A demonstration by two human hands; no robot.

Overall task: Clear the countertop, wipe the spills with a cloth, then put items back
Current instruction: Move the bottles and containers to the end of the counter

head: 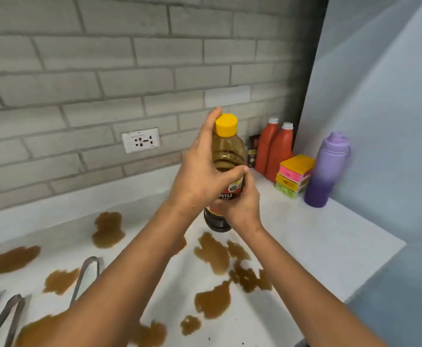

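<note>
Brown spills [212, 251] cover the white table [317, 236] beneath both forearms. Above them, the left hand [202, 176] wraps the sauce bottle [227, 156] near its neck, and the right hand [240, 204] grasps its label. Wet fingers could slip, dropping it into the puddles.

Grey brick wall [104, 58] with white socket [141, 140] (above counter); pale blue side wall [380, 96].

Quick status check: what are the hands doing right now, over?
Left hand grips sauce bottle high, right hand low. Bottle capped, above the counter. Brown spills unwiped. Tongs lie among them.
</note>
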